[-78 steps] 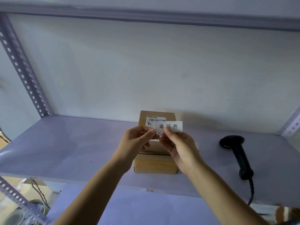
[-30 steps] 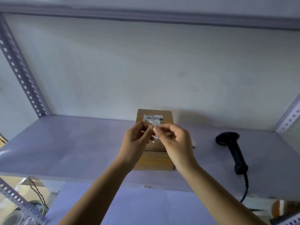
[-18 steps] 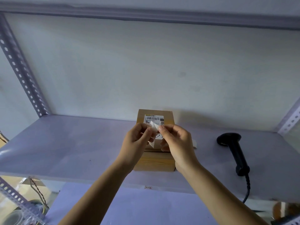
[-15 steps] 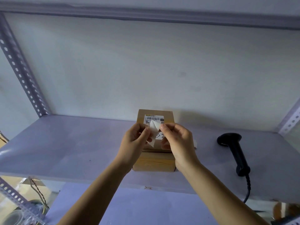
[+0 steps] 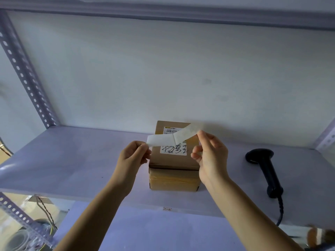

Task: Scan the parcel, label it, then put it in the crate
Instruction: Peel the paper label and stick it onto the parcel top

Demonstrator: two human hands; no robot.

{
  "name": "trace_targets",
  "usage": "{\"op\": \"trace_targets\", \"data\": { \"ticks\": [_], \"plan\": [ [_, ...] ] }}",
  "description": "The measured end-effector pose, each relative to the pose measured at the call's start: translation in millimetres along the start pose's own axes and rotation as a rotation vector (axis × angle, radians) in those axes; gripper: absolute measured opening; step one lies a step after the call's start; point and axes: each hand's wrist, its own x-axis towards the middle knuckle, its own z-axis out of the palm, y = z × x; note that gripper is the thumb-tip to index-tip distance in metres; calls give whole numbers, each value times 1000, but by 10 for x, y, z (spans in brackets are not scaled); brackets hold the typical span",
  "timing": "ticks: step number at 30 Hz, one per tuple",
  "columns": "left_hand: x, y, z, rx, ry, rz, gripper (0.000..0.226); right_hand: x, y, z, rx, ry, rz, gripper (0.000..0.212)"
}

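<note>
A small brown cardboard parcel (image 5: pixel 173 176) stands on the pale shelf (image 5: pixel 72 160), with a white shipping sticker and dark handwriting on its top. Just above it I hold a white label (image 5: pixel 159 140) that is peeled apart into two strips. My left hand (image 5: pixel 134 156) pinches the left strip. My right hand (image 5: pixel 211 156) pinches the other strip, which slants up to the right. Both hands hover over the parcel's top without touching it. No crate is in view.
A black handheld barcode scanner (image 5: pixel 265 171) lies on the shelf to the right of the parcel, its cable hanging over the front edge. Perforated metal uprights (image 5: pixel 27 73) frame the shelf. A lower shelf (image 5: pixel 154 230) shows beneath.
My hands have drawn apart, separating the label from its backing into two strips. The parcel and the scanner have not moved.
</note>
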Motion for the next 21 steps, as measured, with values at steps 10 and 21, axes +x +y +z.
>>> {"op": "trace_targets", "data": {
  "ticks": [10, 21],
  "plan": [
    [258, -237, -800, 331, 209, -224, 22, 52, 8, -57, 9, 41, -8, 9],
    [360, -525, -1245, 1023, 215, -345, 24, -24, 64, -46, -36, -30, -60, 8]
  ]
}}
